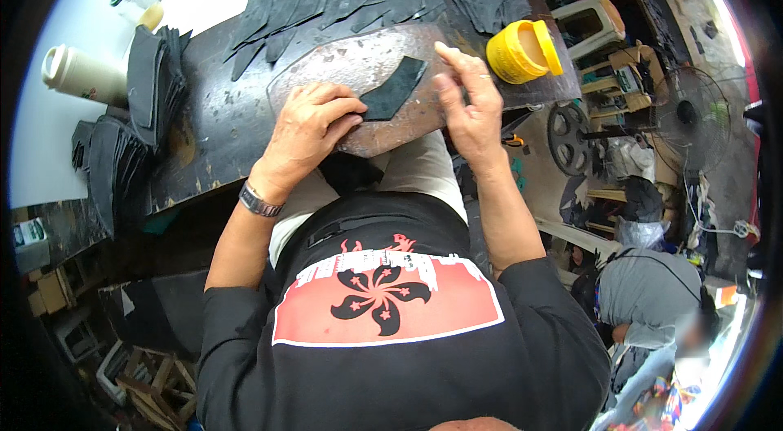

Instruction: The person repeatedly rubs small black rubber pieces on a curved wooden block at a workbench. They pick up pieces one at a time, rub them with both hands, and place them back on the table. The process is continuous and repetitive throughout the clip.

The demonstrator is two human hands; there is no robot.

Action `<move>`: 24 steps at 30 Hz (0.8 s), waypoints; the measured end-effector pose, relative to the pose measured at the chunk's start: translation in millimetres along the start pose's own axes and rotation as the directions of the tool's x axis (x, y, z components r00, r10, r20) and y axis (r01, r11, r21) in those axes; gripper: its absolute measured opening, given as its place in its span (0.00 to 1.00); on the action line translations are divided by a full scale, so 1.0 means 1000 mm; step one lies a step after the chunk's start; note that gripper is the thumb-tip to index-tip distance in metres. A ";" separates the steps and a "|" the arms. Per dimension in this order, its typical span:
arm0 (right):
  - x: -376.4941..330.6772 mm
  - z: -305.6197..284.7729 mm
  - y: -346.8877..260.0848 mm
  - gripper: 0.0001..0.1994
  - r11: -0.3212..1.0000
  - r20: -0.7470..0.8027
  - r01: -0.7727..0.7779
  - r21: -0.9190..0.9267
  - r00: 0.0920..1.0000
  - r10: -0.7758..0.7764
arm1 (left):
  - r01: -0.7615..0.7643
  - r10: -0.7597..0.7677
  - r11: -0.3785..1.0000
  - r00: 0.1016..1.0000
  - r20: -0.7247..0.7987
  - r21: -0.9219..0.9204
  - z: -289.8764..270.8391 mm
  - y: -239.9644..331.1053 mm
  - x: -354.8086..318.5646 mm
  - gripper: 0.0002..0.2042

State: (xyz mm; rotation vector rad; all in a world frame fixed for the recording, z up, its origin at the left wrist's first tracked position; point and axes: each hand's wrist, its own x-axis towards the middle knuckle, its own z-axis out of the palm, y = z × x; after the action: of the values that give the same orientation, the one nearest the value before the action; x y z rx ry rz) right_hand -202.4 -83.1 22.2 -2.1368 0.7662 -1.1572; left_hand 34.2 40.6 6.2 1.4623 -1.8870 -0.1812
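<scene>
A dark, curved piece of leather-like sheet lies on a worn brown board close in front of me. My left hand, with a watch at the wrist, pinches the near left end of this piece between thumb and bent fingers. To the right of the piece, my right hand is raised, thumb and forefinger apart, with nothing visible between them. Its other fingers are partly hidden. Beyond the right hand stands an open yellow tub with tan contents.
Overlapping dark cut pieces spread along the far side of the dark table. Stacks of similar pieces stand at the left beside a cream jug and a jar. A fan and another person are at the right.
</scene>
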 end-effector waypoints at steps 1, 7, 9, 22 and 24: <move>0.002 -0.014 0.006 0.17 0.991 -0.028 0.037 -0.128 0.999 -0.041 | 0.010 -0.010 1.000 1.000 0.001 0.006 0.001 0.000 0.001 0.08; 0.006 -0.077 0.019 0.24 0.788 -0.102 -0.398 -0.469 0.911 0.399 | 0.002 -0.002 0.997 1.000 -0.002 0.073 0.001 0.003 0.001 0.09; 0.012 -0.082 0.017 0.26 0.728 -0.075 -0.375 -0.574 0.909 0.410 | -0.042 0.040 0.992 0.999 0.023 0.120 -0.003 0.001 0.002 0.09; 0.040 -0.096 0.026 0.30 0.501 -0.082 -0.365 -0.785 0.863 0.499 | -0.062 0.062 0.998 0.998 -0.006 0.021 0.000 -0.004 0.002 0.08; 0.040 -0.095 0.024 0.30 0.492 -0.111 -0.382 -0.782 0.863 0.493 | -0.066 0.066 0.998 0.998 -0.019 0.016 0.001 -0.004 0.002 0.09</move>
State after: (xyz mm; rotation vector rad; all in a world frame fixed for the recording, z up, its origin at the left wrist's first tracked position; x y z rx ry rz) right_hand -271.6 -148.2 68.9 -2.3806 1.9147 -0.3808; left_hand 36.7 36.9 4.9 1.4046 -1.9220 -0.1211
